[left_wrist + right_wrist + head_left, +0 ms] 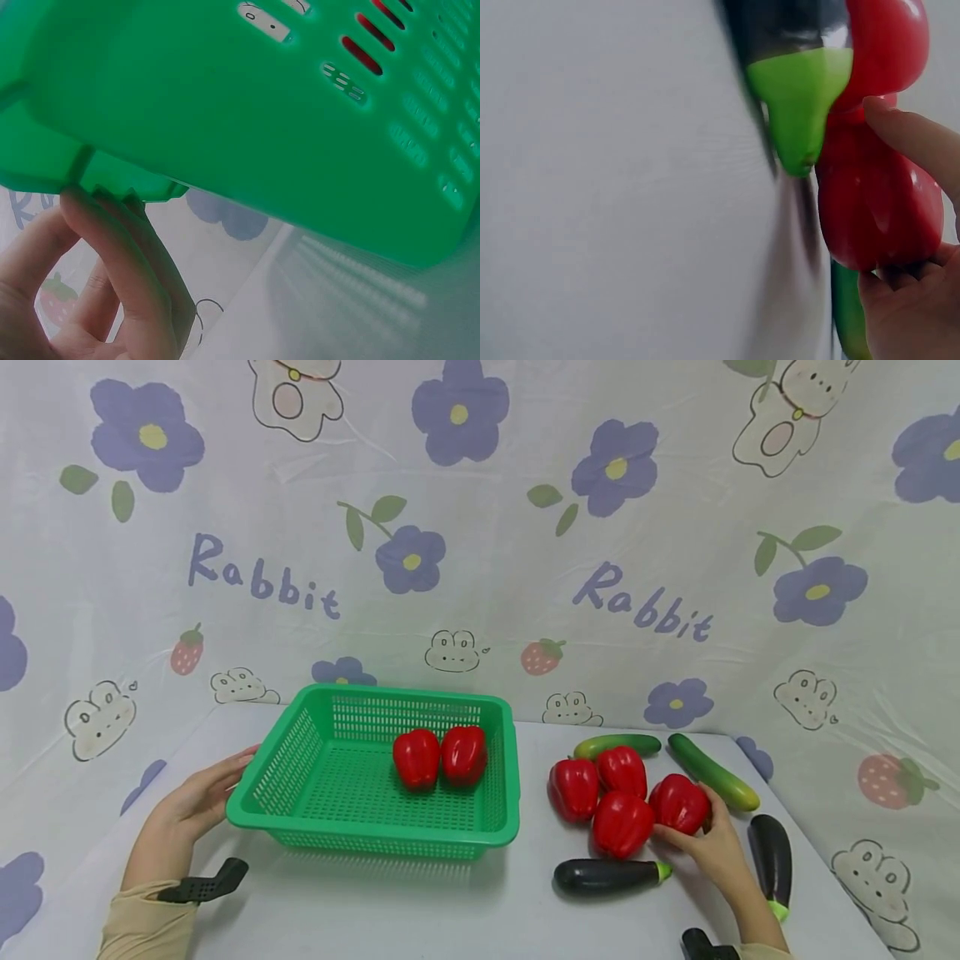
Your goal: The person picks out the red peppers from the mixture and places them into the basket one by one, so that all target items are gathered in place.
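Observation:
My right hand (716, 847) grips a red bell pepper (679, 804), thumb on its near side and fingers at its right. The right wrist view shows the thumb across this bell pepper (881, 202) and fingertips at its end. Three more red bell peppers (622, 824) cluster at its left. My left hand (187, 814) is at the left side of the green basket (375, 837). In the left wrist view, its fingertips meet the underside of the basket's rim (142, 184). Inside the basket, two red bell peppers (463, 757) lie side by side at the right.
One eggplant (609, 877) lies in front of the peppers, another eggplant (770, 860) right of my right hand. Behind the peppers are a cucumber (617, 744) and a longer cucumber (712, 772). A patterned cloth (480, 527) hangs behind the white table (360, 910).

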`<state>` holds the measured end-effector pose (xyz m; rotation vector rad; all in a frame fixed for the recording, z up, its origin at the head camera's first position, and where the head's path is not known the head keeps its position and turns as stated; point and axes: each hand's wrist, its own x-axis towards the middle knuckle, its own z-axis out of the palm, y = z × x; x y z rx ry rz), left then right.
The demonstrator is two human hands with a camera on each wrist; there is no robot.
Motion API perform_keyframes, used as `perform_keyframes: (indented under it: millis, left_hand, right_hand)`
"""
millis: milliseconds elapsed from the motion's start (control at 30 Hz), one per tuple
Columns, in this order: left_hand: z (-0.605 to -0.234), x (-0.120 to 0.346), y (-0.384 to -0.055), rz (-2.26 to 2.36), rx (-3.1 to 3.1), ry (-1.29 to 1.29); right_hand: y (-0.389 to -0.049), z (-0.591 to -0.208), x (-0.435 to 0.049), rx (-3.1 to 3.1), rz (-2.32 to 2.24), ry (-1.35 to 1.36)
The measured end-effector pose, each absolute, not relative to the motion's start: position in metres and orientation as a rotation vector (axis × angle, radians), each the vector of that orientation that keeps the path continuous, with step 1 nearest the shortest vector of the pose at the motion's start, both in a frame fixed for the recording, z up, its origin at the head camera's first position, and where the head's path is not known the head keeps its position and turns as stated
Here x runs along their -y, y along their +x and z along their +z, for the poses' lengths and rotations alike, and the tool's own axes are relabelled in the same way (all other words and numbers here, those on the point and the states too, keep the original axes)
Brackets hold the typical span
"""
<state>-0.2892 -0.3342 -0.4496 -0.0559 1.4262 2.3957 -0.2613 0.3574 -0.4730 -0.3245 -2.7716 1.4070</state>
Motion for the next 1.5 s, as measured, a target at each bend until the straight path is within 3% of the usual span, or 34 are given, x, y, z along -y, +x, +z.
perform_keyframes:
  millis: [1500]
  left_hand:
    - [-0.45,0.333,-0.289,2.4,-1.437,-0.06]
  right_hand:
    - [-0.295,-0.413,-0.298,2.588,1.45,-0.147]
